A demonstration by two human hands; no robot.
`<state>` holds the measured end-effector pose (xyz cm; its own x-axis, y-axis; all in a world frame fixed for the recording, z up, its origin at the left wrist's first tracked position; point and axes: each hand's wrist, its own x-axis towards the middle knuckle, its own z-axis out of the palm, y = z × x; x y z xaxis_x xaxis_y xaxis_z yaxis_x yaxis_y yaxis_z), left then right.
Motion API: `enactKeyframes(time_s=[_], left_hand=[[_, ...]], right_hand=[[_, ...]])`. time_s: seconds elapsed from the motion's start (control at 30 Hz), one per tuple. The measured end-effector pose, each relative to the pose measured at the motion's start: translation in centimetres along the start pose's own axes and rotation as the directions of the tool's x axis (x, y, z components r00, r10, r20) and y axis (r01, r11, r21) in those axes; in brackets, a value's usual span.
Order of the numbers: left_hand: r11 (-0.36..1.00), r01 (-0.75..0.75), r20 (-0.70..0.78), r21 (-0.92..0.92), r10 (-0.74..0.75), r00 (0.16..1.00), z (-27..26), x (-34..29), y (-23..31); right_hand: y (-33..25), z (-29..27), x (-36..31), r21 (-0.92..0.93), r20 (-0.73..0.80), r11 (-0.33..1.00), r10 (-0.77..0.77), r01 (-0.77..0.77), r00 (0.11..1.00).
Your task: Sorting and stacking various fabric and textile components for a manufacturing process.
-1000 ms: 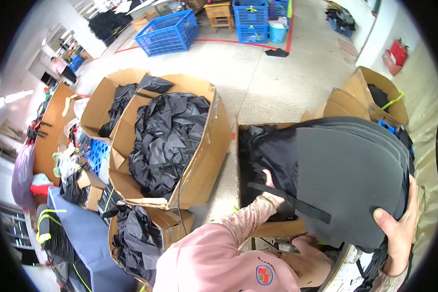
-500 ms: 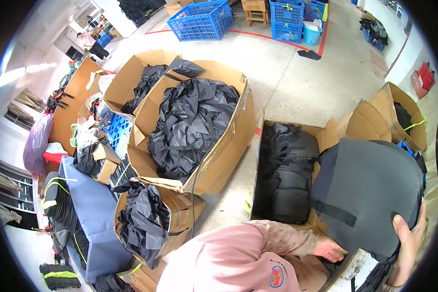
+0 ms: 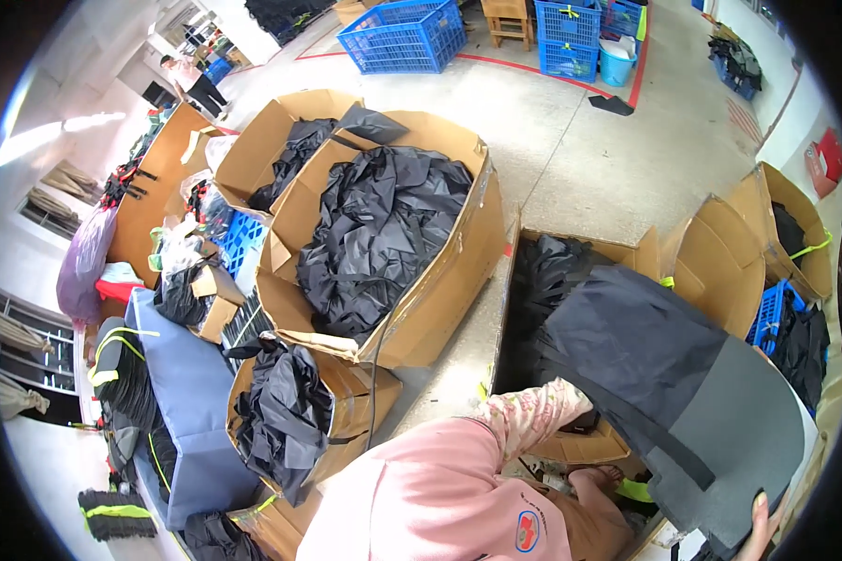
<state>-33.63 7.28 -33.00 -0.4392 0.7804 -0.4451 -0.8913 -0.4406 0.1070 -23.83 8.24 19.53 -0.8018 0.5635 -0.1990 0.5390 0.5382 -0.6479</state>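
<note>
A large black and grey fabric panel (image 3: 720, 425) with a black strap lies slanted over the open box at the lower right. At its lower right edge, my right hand (image 3: 765, 525) is closed, thumb on top, the other fingers mostly hidden. My left arm, in a floral sleeve, reaches to the panel's left side; the panel hides the left hand. Under the panel's upper left part, black pieces (image 3: 554, 257) fill the cardboard box (image 3: 631, 251).
A large carton (image 3: 449, 299) of black fabric stands ahead, a smaller carton (image 3: 357, 397) of fabric nearer left. Two more open cartons (image 3: 716, 252) and a blue crate (image 3: 769, 313) stand at right. Blue crates (image 3: 402, 39) and another person (image 3: 195, 84) are farther off.
The panel has tipped from near upright to a slant leftward over the box, showing its black part. My left hand has gone behind it; my right hand has moved lower.
</note>
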Motion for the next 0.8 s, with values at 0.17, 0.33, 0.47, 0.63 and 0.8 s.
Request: enactKeyframes(time_s=[0.17,0.33,0.47,0.63,0.8], left_hand=[[0.996,-0.092,-0.240,-0.022,0.084,0.967,-6.9,-9.5,10.2],[0.997,0.058,-0.383,-0.060,-0.076,0.921,-10.1,-16.5,13.6],[0.994,0.097,-0.491,-0.041,-0.105,0.865,-14.9,-19.6,18.1],[0.997,0.075,-0.643,0.017,-0.046,0.764,-20.4,-21.6,20.5],[0.998,0.010,-0.794,0.068,0.049,0.606,-27.0,-23.0,22.0]], right_hand=[[3.6,1.6,0.2,0.028,0.000,1.000,-0.015,0.015,1.000],[9.8,9.5,3.2,0.213,0.022,0.976,-0.042,0.036,0.999],[9.7,16.8,5.2,0.127,0.081,0.987,-0.107,0.096,0.991],[10.2,22.7,8.4,0.214,0.172,0.967,-0.176,0.138,0.969],[10.1,26.9,12.5,0.303,0.296,0.943,-0.231,0.139,0.927]])
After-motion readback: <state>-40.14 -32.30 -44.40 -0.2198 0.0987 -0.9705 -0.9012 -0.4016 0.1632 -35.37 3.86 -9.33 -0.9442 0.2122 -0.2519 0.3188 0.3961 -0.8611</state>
